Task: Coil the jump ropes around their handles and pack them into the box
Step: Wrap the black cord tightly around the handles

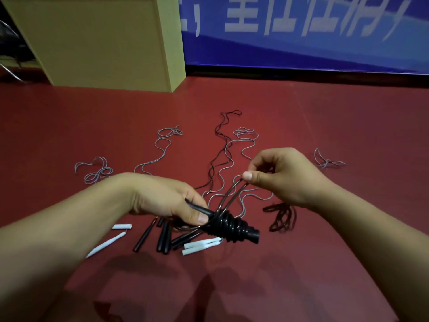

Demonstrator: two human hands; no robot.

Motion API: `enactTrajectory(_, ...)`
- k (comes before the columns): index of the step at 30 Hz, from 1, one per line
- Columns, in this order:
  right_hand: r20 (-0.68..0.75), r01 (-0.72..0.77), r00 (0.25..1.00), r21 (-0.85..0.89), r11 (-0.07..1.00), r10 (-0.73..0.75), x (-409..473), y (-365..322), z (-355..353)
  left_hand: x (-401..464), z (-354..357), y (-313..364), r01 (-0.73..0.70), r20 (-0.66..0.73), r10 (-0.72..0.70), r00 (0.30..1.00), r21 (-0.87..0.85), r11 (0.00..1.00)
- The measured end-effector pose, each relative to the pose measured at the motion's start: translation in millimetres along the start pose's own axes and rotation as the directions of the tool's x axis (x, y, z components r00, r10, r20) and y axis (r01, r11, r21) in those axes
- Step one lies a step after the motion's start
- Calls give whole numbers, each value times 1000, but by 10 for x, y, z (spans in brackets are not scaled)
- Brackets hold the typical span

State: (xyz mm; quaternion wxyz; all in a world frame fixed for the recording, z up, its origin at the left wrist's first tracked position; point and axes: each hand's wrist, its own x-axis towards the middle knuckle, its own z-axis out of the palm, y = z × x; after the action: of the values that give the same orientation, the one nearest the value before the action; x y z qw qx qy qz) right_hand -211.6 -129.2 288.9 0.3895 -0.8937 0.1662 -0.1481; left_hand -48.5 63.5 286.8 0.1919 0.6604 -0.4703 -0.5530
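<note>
My left hand (167,198) grips a pair of black jump-rope handles (229,226), their right end wrapped in tight coils of dark rope. From the coils a doubled length of the dark rope (229,194) rises to my right hand (281,175), which pinches it between thumb and fingers above the floor. More black handles (162,238) and white handles (202,246) lie on the red floor below my left hand. Loose grey ropes (162,149) and a black rope (220,145) trail away across the floor. No open box can be made out.
A tall yellow-green cabinet or box side (104,43) stands at the back left. A blue banner (301,31) runs along the back wall. A bundle of dark rope (282,216) lies under my right wrist. A small grey rope tangle (327,160) lies at the right.
</note>
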Motion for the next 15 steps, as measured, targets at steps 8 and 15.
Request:
enactTrajectory(8,-73,62,995,-96,993,-70,-3,3,59,0,59,89,-43,75,39,996,43,998)
enactTrajectory(15,-98,48,995,138,989,-35,69,56,159,-9,86,228,-249,-38,249,968,0,968)
